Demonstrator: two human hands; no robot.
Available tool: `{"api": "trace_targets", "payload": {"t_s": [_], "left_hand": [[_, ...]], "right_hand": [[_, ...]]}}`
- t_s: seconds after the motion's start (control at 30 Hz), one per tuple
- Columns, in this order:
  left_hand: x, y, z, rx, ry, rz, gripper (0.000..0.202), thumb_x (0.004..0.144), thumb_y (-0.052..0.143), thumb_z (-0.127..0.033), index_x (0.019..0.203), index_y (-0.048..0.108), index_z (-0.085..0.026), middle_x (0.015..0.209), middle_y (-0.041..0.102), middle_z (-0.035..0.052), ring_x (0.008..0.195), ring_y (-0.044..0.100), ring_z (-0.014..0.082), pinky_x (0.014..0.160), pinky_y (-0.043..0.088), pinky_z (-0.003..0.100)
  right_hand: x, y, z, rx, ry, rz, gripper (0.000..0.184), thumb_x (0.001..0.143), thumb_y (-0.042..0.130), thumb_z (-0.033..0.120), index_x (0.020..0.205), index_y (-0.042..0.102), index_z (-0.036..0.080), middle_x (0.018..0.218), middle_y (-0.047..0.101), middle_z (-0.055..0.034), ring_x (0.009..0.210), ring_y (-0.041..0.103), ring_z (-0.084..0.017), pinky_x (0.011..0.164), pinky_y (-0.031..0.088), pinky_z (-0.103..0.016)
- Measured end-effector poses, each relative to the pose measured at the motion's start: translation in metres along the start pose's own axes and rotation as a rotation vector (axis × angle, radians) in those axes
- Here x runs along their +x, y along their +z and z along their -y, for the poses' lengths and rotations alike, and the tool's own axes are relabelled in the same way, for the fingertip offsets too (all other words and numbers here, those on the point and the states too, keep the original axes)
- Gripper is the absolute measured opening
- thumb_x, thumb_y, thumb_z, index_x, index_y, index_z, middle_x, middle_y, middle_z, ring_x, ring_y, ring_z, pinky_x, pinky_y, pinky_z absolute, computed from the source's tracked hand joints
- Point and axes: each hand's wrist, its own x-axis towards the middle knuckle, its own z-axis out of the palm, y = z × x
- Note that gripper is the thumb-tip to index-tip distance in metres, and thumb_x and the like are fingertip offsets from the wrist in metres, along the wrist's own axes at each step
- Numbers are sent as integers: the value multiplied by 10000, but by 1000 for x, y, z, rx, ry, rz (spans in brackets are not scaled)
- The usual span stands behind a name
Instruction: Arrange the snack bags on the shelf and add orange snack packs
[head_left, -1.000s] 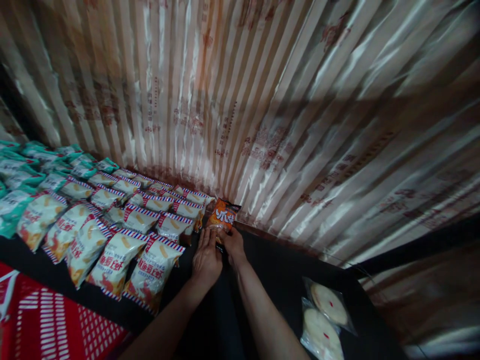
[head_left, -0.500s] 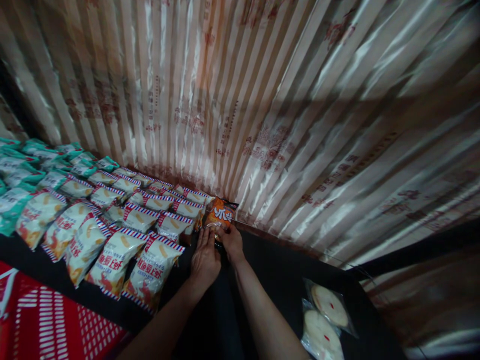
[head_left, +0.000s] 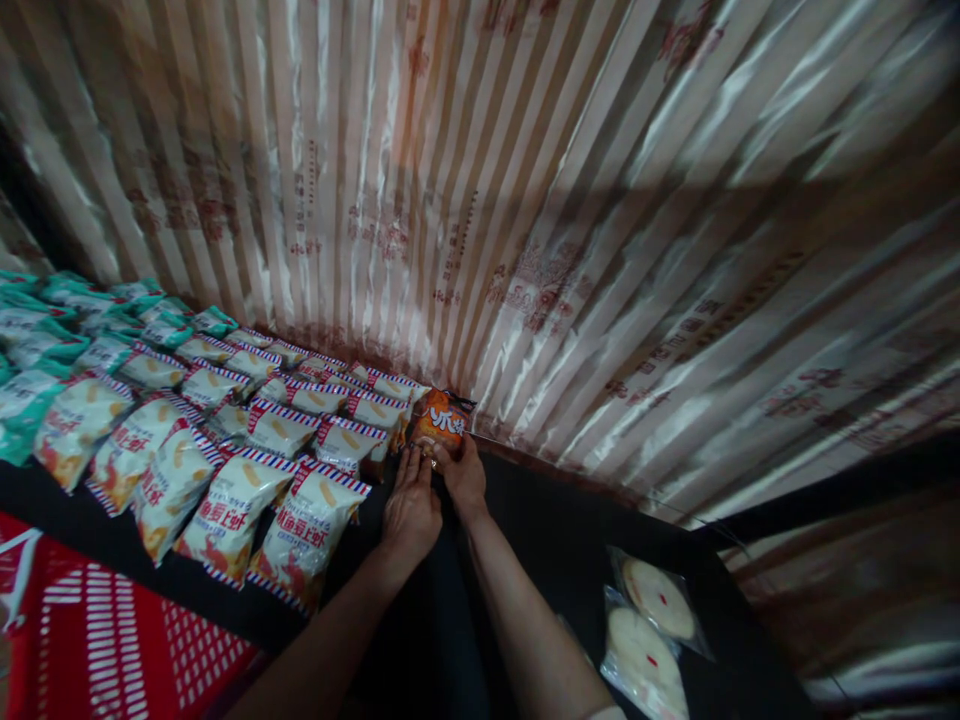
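An orange snack bag (head_left: 442, 422) with white lettering leans at the back of the black shelf, beside the end of a back row of white snack bags (head_left: 306, 520) with red and blue striped edges. My left hand (head_left: 412, 508) has its fingers stretched out together, their tips touching the bag's lower left edge. At the lower right side of the same bag, my right hand (head_left: 465, 484) has its fingers bent against it and its thumb in front. Part of the bag's bottom is hidden by my fingers.
Several green bags (head_left: 30, 400) stand at the far left. A red plastic basket (head_left: 135, 640) sits at lower left, below the black shelf surface (head_left: 547, 530). Two round flat breads (head_left: 643, 655) in clear wrap lie at right. Pleated, printed sheeting (head_left: 525, 230) hangs behind.
My right hand has shifted up slightly along the bag, and the bag sits a little higher. My left hand stays at its lower edge. The view has shifted slightly.
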Motion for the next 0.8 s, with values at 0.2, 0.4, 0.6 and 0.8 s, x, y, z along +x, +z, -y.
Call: {"api": "trace_targets", "payload": {"t_s": [0.2,0.4,0.6,0.8], "left_hand": [[-2,-1,0,-1,26,-5,546,796,439,-61,1341,467,-44,1491,303,149,1406,193,255,1143,261,369],[-2,-5,-2,14,33,20,559,798,429,-61,1356,450,-48,1492,306,140,1410,178,260,1139,269,378],[-2,-6,-2,18,36,9,568,792,427,-63,1360,445,-54,1485,334,124,1415,177,244,1138,275,375],[-3,-3,-2,43,19,7,550,794,430,-63,1342,466,-37,1479,335,152,1402,217,270,1144,257,375]], "right_hand": [[0,-2,7,15,45,59,581,793,579,386,1319,458,173,1135,665,-94,1029,632,-230,885,466,-332],[-3,-5,14,-25,51,79,557,807,570,386,1317,465,190,1130,668,-90,1024,632,-229,866,467,-323],[-3,-2,11,-24,28,53,556,800,578,402,1311,478,208,1079,687,-77,993,641,-237,839,474,-327],[-3,0,10,-17,28,61,551,808,564,414,1313,473,213,1112,676,-71,1024,632,-225,863,464,-315]]}}
